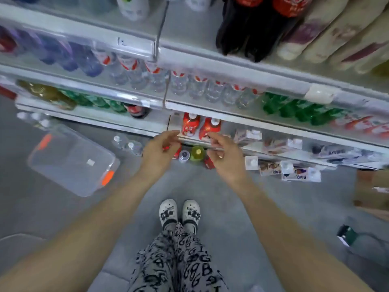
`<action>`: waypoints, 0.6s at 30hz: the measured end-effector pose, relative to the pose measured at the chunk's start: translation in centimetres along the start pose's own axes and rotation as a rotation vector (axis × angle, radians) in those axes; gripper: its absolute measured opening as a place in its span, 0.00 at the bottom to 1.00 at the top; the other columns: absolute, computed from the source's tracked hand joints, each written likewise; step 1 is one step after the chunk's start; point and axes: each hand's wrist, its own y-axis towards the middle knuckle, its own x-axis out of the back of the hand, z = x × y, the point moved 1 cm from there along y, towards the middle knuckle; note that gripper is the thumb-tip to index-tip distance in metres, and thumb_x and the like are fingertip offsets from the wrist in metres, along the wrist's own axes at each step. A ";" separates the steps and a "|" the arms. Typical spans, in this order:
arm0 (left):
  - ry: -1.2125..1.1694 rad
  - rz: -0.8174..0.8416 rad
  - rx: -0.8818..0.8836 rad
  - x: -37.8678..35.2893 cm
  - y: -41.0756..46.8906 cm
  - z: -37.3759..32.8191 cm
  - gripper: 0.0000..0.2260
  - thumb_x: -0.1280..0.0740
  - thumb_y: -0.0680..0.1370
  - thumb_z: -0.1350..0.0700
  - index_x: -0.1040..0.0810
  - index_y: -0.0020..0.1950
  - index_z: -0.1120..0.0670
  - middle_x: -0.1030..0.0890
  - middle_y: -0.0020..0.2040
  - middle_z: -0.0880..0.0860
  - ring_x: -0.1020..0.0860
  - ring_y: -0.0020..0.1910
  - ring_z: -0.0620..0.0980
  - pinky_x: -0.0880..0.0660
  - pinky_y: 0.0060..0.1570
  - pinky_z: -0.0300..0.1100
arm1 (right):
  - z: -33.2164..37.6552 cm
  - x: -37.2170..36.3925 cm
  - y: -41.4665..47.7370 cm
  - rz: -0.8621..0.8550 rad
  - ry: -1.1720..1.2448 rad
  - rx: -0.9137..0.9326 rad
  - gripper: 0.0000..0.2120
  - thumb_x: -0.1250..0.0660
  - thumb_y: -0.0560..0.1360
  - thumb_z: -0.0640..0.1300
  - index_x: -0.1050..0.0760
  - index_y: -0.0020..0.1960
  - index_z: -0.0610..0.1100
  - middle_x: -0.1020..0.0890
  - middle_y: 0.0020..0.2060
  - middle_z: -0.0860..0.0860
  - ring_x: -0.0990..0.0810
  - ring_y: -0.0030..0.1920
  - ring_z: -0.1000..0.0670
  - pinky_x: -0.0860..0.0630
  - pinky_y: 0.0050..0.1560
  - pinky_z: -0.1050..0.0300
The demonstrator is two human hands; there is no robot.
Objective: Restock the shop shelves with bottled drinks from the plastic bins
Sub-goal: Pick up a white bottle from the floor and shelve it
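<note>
Two red-labelled bottles with white caps (190, 124) stand side by side on a low shelf (273, 131). My left hand (160, 151) hovers just below and left of them, fingers apart, holding nothing. My right hand (226, 155) hovers just below and right of the second red bottle (210, 128), fingers loosely spread, also without anything in it. On the floor under my hands stand a yellow-green bottle (197, 153), a clear-capped bottle (184, 155) and red bottles partly hidden by my hands. A clear plastic bin (71, 161) with orange latches lies on the floor at left.
Upper shelves hold water bottles (195, 89), green bottles (294, 110), dark cola bottles (252, 28). White cartons (290, 171) stand on the floor at right, a cardboard box (372, 192) beyond them. Two clear bottles (126, 144) stand near the bin. My feet (180, 212) are on grey floor.
</note>
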 end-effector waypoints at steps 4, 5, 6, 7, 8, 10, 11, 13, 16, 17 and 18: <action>-0.007 0.008 0.106 -1.8 -0.8 4.3 0.14 0.33 0.79 0.66 0.22 0.64 0.60 0.19 0.53 0.53 0.21 0.48 0.39 0.30 0.46 0.21 | -3.6 -3.8 -0.3 0.087 0.015 -0.058 0.21 0.32 0.77 0.32 0.24 0.69 0.42 0.20 0.56 0.48 0.19 0.55 0.47 0.21 0.59 0.53; -0.010 0.011 0.124 -2.4 -1.0 5.4 0.13 0.33 0.79 0.65 0.22 0.64 0.58 0.18 0.53 0.52 0.20 0.50 0.43 0.30 0.47 0.21 | -4.5 -4.7 -0.4 0.100 0.017 -0.056 0.21 0.32 0.77 0.32 0.24 0.69 0.42 0.20 0.56 0.47 0.19 0.55 0.47 0.21 0.59 0.50; -0.013 0.012 0.134 -2.9 -1.1 6.5 0.13 0.32 0.79 0.64 0.21 0.63 0.56 0.18 0.54 0.51 0.20 0.52 0.44 0.30 0.48 0.21 | -5.3 -5.4 -0.5 0.104 0.026 -0.050 0.21 0.32 0.76 0.31 0.24 0.68 0.42 0.20 0.55 0.48 0.19 0.54 0.46 0.20 0.59 0.48; -0.007 0.014 0.144 -3.3 -1.3 7.5 0.14 0.31 0.78 0.63 0.21 0.63 0.53 0.18 0.54 0.50 0.20 0.53 0.42 0.29 0.49 0.21 | -5.9 -6.0 -0.7 0.106 0.031 -0.041 0.21 0.32 0.76 0.30 0.23 0.68 0.42 0.21 0.54 0.49 0.19 0.54 0.46 0.20 0.58 0.46; 0.000 0.017 0.155 -3.8 -1.4 8.4 0.15 0.31 0.78 0.63 0.21 0.63 0.52 0.18 0.55 0.49 0.21 0.54 0.41 0.29 0.50 0.21 | -6.8 -6.6 -0.8 0.112 0.029 -0.040 0.22 0.31 0.75 0.30 0.23 0.68 0.42 0.21 0.54 0.50 0.19 0.53 0.46 0.20 0.58 0.46; 0.013 0.017 0.186 -4.8 -1.3 10.3 0.16 0.30 0.77 0.64 0.21 0.64 0.53 0.19 0.55 0.47 0.21 0.54 0.40 0.29 0.51 0.21 | -8.5 -7.9 -0.8 0.135 0.011 -0.053 0.22 0.30 0.75 0.31 0.23 0.68 0.43 0.20 0.55 0.47 0.18 0.54 0.45 0.19 0.57 0.47; 0.019 0.015 0.200 -5.3 -1.2 11.1 0.16 0.31 0.77 0.65 0.21 0.63 0.53 0.19 0.55 0.47 0.21 0.54 0.41 0.28 0.51 0.22 | -9.4 -8.4 -0.8 0.144 0.011 -0.068 0.22 0.30 0.75 0.31 0.23 0.68 0.43 0.19 0.55 0.45 0.18 0.54 0.46 0.19 0.56 0.47; 0.038 0.015 0.206 -6.3 -0.8 12.8 0.16 0.30 0.77 0.65 0.21 0.63 0.52 0.19 0.55 0.46 0.22 0.53 0.37 0.28 0.52 0.23 | -11.2 -9.7 -0.8 0.176 0.018 -0.098 0.22 0.30 0.76 0.33 0.24 0.69 0.45 0.19 0.56 0.45 0.17 0.54 0.47 0.18 0.56 0.48; 0.035 0.022 0.218 -7.5 0.2 15.7 0.15 0.29 0.77 0.63 0.21 0.62 0.51 0.18 0.56 0.47 0.21 0.54 0.39 0.28 0.56 0.27 | -13.8 -11.6 -0.5 0.196 0.031 -0.118 0.21 0.30 0.76 0.33 0.23 0.68 0.43 0.19 0.57 0.45 0.17 0.53 0.48 0.18 0.56 0.48; 0.010 0.019 0.236 -7.9 0.6 16.8 0.15 0.29 0.77 0.63 0.21 0.62 0.51 0.18 0.56 0.48 0.21 0.56 0.42 0.27 0.59 0.32 | -14.6 -12.4 -0.4 0.203 0.040 -0.139 0.21 0.29 0.76 0.33 0.23 0.68 0.43 0.19 0.57 0.45 0.17 0.53 0.49 0.18 0.57 0.49; -0.007 0.019 0.247 -8.2 0.9 18.1 0.16 0.29 0.77 0.63 0.21 0.63 0.52 0.18 0.57 0.49 0.21 0.58 0.43 0.26 0.60 0.35 | -15.4 -13.2 -0.3 0.215 0.043 -0.156 0.21 0.29 0.76 0.32 0.23 0.67 0.42 0.20 0.57 0.45 0.18 0.53 0.49 0.19 0.57 0.49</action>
